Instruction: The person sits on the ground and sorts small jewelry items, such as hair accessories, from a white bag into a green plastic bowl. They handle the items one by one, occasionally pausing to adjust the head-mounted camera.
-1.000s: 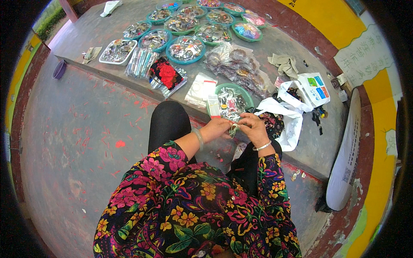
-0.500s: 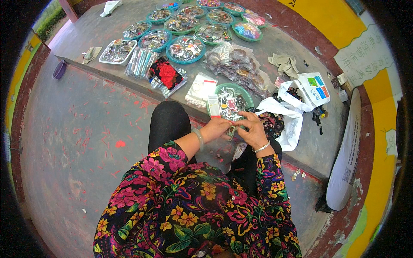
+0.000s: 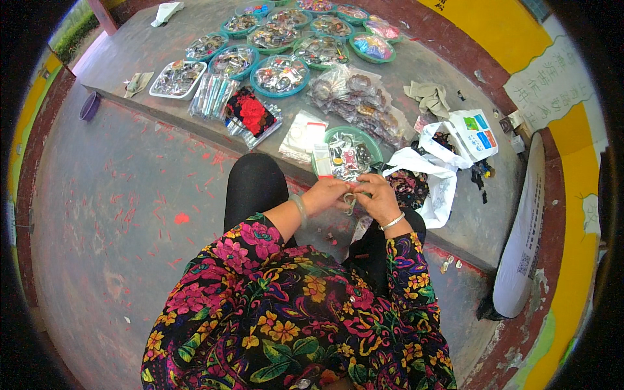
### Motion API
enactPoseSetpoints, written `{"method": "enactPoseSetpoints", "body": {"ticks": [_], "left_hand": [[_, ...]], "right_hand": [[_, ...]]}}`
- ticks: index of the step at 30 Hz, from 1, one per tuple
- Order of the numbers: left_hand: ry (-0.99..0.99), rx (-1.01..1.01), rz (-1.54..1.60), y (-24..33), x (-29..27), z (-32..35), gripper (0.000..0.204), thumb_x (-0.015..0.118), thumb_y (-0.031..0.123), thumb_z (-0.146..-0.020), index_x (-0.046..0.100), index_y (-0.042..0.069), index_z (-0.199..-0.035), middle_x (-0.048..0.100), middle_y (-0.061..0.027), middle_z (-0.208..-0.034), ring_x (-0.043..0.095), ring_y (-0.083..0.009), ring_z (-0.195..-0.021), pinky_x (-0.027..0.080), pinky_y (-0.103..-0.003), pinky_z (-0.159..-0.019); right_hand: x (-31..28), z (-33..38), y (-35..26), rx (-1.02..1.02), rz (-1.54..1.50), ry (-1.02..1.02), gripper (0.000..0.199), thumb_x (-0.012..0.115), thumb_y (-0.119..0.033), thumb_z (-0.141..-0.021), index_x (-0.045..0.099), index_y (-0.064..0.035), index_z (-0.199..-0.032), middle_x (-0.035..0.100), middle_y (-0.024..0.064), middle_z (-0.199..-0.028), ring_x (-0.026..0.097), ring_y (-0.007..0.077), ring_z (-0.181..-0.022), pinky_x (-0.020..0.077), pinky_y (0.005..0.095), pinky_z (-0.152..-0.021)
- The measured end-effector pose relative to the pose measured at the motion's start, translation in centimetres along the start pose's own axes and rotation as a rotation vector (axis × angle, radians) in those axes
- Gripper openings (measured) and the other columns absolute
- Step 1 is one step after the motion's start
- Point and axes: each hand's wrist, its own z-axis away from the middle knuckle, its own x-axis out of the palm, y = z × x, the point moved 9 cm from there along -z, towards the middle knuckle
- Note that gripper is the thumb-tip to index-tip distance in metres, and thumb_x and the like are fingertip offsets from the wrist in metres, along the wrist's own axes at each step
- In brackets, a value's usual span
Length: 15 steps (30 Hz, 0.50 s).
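While the two hands meet just over the near edge of the counter [image 3: 162,49], little separates this moment from the earlier frames: the left hand [image 3: 327,195] and the right hand [image 3: 377,198] sit in almost the same spot, fingers drawn a touch closer together. Between them is a small pale looped piece [image 3: 351,203], pinched from both sides; it is too small to tell what kind of trinket it is. Both hands are closed on it, fingertips curled in, so the work on that piece seems to be mid-way rather than finished or set aside.

Just beyond the fingers stands a green bowl [image 3: 370,140] of small packaged items, with a narrow white packet [image 3: 322,159] at its edge nearest the left hand. Past the right hand lies a white plastic bag [image 3: 429,172]. Further out from both hands, teal bowls [image 3: 279,75] of trinkets and a red-and-black bundle [image 3: 250,110] lie unmoved, as before.
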Motion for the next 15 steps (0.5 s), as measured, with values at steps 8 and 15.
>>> {"method": "enactPoseSetpoints", "body": {"ticks": [8, 15], "left_hand": [[-0.017, 0.059, -0.044, 1.5, 0.8, 0.8, 0.028, 0.056, 0.017, -0.086, 0.057, 0.005, -0.111, 0.059, -0.0036, -0.1, 0.059, -0.0095, -0.08, 0.051, -0.022, -0.065], [0.023, 0.031, -0.081, 1.2, 0.3, 0.6, 0.026, 0.053, 0.015, -0.088, 0.057, 0.003, -0.11, 0.06, -0.0024, -0.097, 0.058, -0.0107, -0.085, 0.053, -0.023, -0.069]], "right_hand": [[0.1, 0.2, 0.8, 0.086, -0.115, 0.025, 0.011, 0.066, -0.008, -0.067, 0.066, -0.0064, -0.078, 0.062, 0.0091, -0.087, 0.056, 0.0256, -0.087, 0.0456, 0.0343, -0.075], [0.5, 0.1, 1.1, 0.135, -0.138, -0.044, 0.02, 0.066, -0.006, -0.068, 0.063, -0.0061, -0.088, 0.061, 0.0093, -0.085, 0.058, 0.0244, -0.083, 0.0464, 0.0326, -0.074]]}}
